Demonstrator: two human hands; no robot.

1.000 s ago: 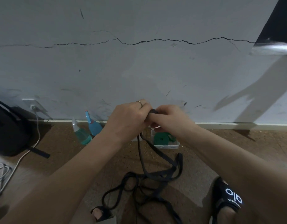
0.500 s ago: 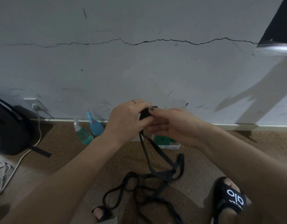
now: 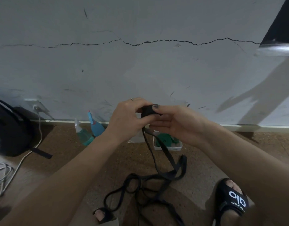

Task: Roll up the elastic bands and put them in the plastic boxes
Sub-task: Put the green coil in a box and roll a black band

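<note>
Both my left hand (image 3: 127,118) and right hand (image 3: 171,123) pinch the black band (image 3: 148,110) roll; loose tail (image 3: 163,162) could snag, unwinding it.

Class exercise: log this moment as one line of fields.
step: rolling black band | left hand: grips roll | right hand: wraps roll | box: holds green band | loose tail on floor

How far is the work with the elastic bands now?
Done: a rolled green band lies in the plastic box. In hand: the left hand and right hand hold the small started roll of the black band. Left: most of it trails on the floor, unrolled.
</note>
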